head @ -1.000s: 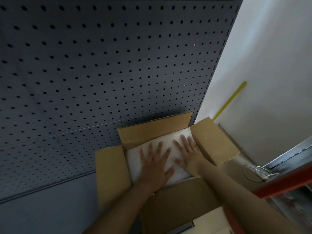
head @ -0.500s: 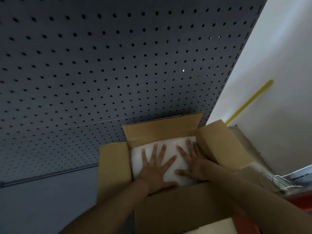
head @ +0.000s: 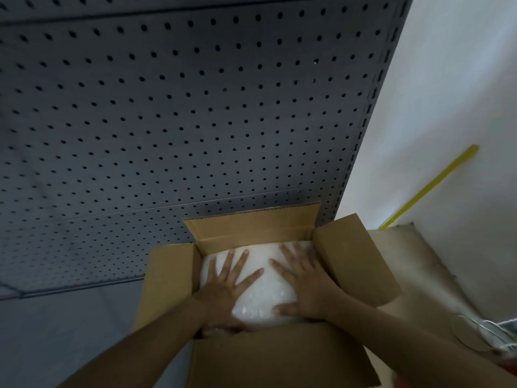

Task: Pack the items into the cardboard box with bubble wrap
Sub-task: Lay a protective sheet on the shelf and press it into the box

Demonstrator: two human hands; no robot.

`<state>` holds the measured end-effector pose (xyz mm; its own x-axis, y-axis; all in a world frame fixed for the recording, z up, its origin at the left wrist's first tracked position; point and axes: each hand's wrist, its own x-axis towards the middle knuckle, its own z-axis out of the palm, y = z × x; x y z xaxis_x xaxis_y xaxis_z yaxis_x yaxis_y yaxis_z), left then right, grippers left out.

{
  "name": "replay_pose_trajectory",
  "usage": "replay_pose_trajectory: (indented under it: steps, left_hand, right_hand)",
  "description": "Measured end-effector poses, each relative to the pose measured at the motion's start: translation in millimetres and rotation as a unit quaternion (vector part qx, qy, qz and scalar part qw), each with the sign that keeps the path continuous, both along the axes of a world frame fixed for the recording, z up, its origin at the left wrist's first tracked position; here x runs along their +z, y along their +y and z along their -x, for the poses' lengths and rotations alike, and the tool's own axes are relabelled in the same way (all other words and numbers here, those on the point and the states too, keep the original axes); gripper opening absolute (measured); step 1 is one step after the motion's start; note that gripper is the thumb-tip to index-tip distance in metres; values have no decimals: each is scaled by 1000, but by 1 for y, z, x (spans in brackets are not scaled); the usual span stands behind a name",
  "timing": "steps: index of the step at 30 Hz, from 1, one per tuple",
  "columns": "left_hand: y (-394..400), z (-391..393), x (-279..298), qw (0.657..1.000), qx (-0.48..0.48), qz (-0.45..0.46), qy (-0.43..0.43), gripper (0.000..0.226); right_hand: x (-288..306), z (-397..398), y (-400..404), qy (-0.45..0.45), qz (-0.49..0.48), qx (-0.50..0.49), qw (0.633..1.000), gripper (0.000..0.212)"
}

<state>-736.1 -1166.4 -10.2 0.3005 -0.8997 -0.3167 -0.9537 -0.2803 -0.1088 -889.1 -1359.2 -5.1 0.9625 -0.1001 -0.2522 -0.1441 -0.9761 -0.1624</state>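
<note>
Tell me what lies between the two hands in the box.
In the head view, only bare bubble wrap shows between the left hand and right hand; both press flat on it inside the box, and nothing else sits in that gap.

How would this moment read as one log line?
step: pressing bubble wrap down | where: inside cardboard box | left hand: flat, open | right hand: flat, open | flaps: open
</note>
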Motion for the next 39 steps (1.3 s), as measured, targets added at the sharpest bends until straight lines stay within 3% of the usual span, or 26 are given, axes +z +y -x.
replay_pose_trajectory:
  steps: [2, 5, 7, 10, 13, 22, 27, 32, 36, 39]
  left_hand:
    - [-2, 0, 4, 998, 37, -48, 0, 120]
    - [-6, -2, -1, 996, 37, -79, 7, 121]
    - [-9, 1, 10, 995, 36, -78, 42, 119]
    - [-7, 1, 0, 998, 13, 4, 67, 113]
    - [0, 0, 10, 994, 22, -14, 104, 113]
    - [2, 4, 4, 997, 51, -28, 52, 108]
    - [6, 8, 23, 991, 74, -48, 96, 103]
    - [15, 8, 35, 992, 76, -15, 95, 105]
    - [22, 5, 40, 991, 86, 58, 90, 123]
    - [30, 1, 38, 985, 112, 108, 81, 114]
  right_hand:
    - [-1, -3, -2, -18, 11, 65, 998, 95]
    - [-12, -7, -2, 3, 11, 66, 998, 94]
    - [-15, -9, -2, 13, 14, 57, 998, 92]
    - [-12, -7, -3, 11, 8, 64, 998, 94]
    - [-9, -4, -5, 34, -19, 85, 996, 96]
    - [-10, -8, -2, 68, -16, 66, 995, 98]
    - [7, -9, -3, 98, -31, 57, 993, 90]
    - [21, 6, -5, 75, -35, 26, 996, 85]
    - [31, 14, -7, -2, 36, -9, 999, 74]
    - [37, 21, -10, -40, 101, -85, 990, 72]
